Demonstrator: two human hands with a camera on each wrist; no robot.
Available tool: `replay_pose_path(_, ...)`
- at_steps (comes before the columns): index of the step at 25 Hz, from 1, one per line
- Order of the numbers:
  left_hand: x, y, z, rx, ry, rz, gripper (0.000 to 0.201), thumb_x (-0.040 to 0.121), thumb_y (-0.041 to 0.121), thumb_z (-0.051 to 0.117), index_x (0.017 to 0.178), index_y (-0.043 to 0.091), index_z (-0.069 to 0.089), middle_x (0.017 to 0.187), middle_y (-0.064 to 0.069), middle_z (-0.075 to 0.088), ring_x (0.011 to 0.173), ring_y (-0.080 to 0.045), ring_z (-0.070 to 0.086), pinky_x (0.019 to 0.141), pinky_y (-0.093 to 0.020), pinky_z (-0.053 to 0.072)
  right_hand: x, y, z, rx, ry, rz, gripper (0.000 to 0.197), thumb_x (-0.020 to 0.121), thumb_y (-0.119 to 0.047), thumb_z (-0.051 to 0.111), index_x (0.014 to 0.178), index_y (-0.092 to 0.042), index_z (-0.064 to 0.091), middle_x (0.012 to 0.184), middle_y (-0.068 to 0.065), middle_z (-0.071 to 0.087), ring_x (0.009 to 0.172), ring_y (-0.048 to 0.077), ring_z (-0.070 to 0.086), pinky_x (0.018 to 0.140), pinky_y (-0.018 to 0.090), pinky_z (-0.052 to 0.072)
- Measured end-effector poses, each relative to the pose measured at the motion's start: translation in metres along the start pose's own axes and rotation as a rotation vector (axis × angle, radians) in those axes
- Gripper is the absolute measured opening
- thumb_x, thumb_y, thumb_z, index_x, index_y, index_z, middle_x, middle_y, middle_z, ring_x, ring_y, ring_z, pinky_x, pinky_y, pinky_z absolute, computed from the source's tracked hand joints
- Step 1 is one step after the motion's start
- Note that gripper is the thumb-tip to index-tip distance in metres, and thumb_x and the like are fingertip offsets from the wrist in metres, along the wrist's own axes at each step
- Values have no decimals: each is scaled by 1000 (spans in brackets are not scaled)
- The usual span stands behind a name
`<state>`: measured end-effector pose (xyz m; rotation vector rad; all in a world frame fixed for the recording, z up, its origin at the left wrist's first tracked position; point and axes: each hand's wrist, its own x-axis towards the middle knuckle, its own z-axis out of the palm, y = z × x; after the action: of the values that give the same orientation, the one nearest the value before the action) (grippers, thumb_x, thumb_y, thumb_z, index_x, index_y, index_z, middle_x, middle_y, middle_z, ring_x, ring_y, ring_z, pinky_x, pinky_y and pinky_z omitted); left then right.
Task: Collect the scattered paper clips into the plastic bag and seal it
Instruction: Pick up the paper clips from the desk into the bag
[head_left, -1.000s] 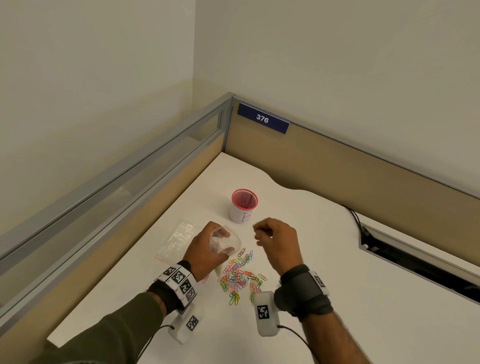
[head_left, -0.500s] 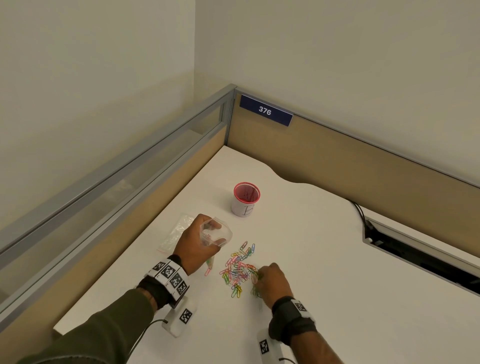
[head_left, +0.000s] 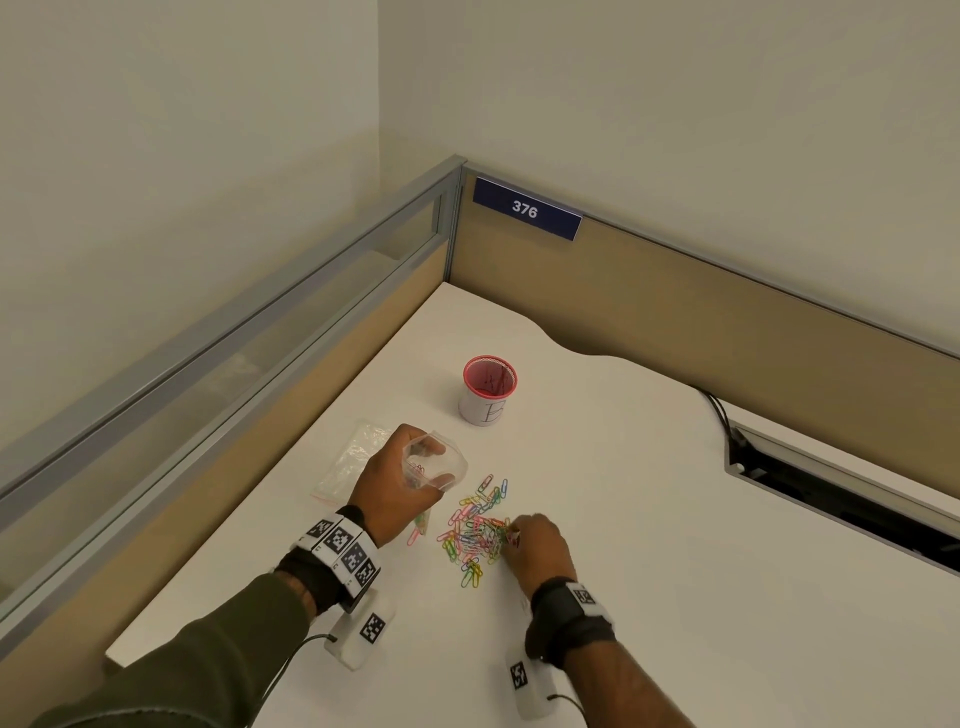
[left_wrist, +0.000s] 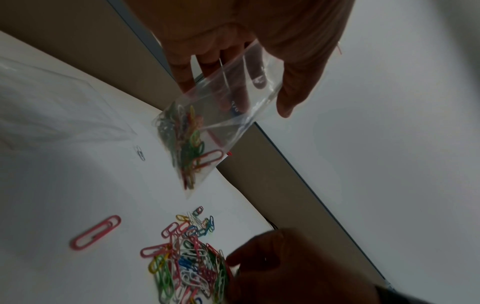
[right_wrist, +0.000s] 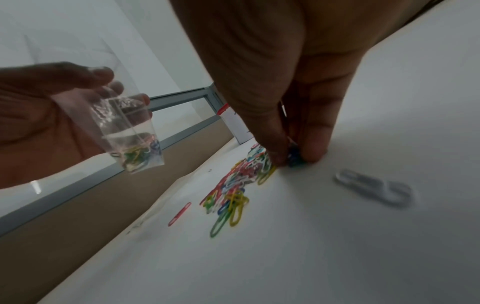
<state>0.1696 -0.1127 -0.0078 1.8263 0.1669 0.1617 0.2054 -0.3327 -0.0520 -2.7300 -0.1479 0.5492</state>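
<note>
- One white desk surface (head_left: 623, 519) carries everything, bounded by partition panels along its left and far edges; a blue plate (head_left: 525, 209) reading 376 sits on the far panel near the corner.
- Cup (head_left: 488, 389), white with a red rim, stands upright toward the far left corner, well apart from the clips.
- Spare clear bags (head_left: 348, 462) lie flat near the left edge, just beside the left hand.
- Left hand (head_left: 395, 493), raised above the surface, grips the plastic bag (left_wrist: 207, 127): thumb on one side, fingers on the other, mouth held open upward. Several coloured clips lie in the bag's lower end.
- Right hand (head_left: 535, 545), lowered to the surface, pinches into the right side of the pile, thumb and fingertips (right_wrist: 315, 152) closed on clips there.
- Paper clips (head_left: 475, 535), mixed colours, lie heaped in the middle of the surface between the hands.
- Single pink clip (left_wrist: 96, 232) lies apart on the pile's left; a pale clip (right_wrist: 374, 188) lies apart on its right.
</note>
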Motion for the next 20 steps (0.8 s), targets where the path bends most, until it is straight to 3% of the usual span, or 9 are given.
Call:
replay_pose_path(4,-1,-2,-3,19,6,-5,41,78,16,81,109,25,55,115,5,64,117,-14,60,95,-34,54,23,-9,-20,-41,41,-100,36,93,-19,50,129,-16,52,128,7,54,117,25,53,97,35,45)
replay_pose_path(6,0,-3,-5,20,10,-5,41,77,16,81,108,25,55,115,5,64,116,-14,60,95,-37,55,30,-14,-22,-113,-13,-179,48,90,-9,48,138,-17,42,135,8,47,125,26,44,102,38,43)
replay_pose_path(9,0,-5,-7,1,13,-8,41,76,19,81,107,27,55,115,6,65,116,-12,60,95,-41,56,30,-13,-10,-267,-86,-293,46,88,-4,48,133,-13,45,135,9,43,124,28,41,100,41,45)
replay_pose_path(12,0,-5,-8,-3,28,-5,41,74,22,80,107,27,56,115,5,65,116,-12,60,94,-42,56,20,-5,-4,-277,-79,-331,34,90,-6,46,122,-14,53,123,7,49,115,26,46,93,38,48)
replay_pose_path(14,0,-6,-7,3,22,-6,41,75,19,81,107,27,56,116,4,65,116,-12,60,95,-42,56,13,3,-6,-239,-74,-336,33,91,-14,48,123,-18,53,120,5,51,113,25,49,91,37,49)
replay_pose_path(17,-1,-8,-5,4,4,-13,42,76,18,81,108,27,55,116,5,65,116,-12,60,96,-43,55,4,12,-10,-231,-135,-334,58,84,-35,64,135,-22,41,130,1,45,120,24,44,93,40,49)
replay_pose_path(20,-2,-8,-2,16,-6,-15,42,77,18,81,109,26,55,116,6,65,116,-12,60,96,-42,56,3,7,-6,-294,-175,-344,69,82,-29,69,141,-24,34,137,4,40,125,27,38,96,43,47)
